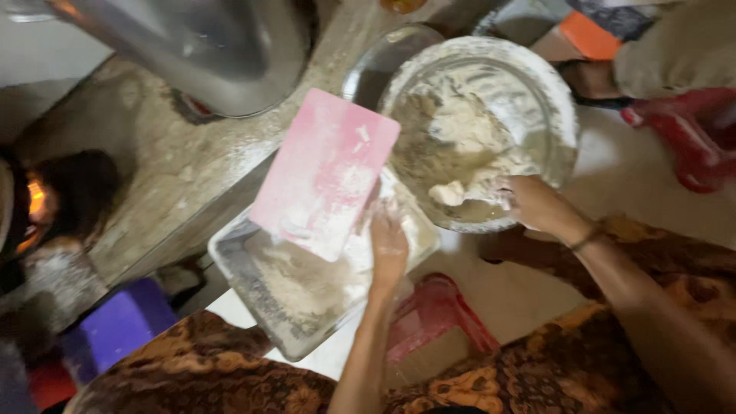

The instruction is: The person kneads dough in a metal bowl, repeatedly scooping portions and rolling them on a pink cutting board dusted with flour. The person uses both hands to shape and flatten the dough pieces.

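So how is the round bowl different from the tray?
The bowl is round and deep; the tray is rectangular and shallow. The bowl holds lumpy dough, touched by the right hand; the tray holds loose flour. A pink board by the left hand partly covers the tray; the bowl is uncovered. Both are flour-dusted.

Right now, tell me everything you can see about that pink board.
The pink board is a thin, flat rectangle with rounded corners, plastic by the look, dusted with white flour. It is tilted, its lower end over the floury rectangular metal tray. The left hand holds its lower right edge, beside the dough bowl.
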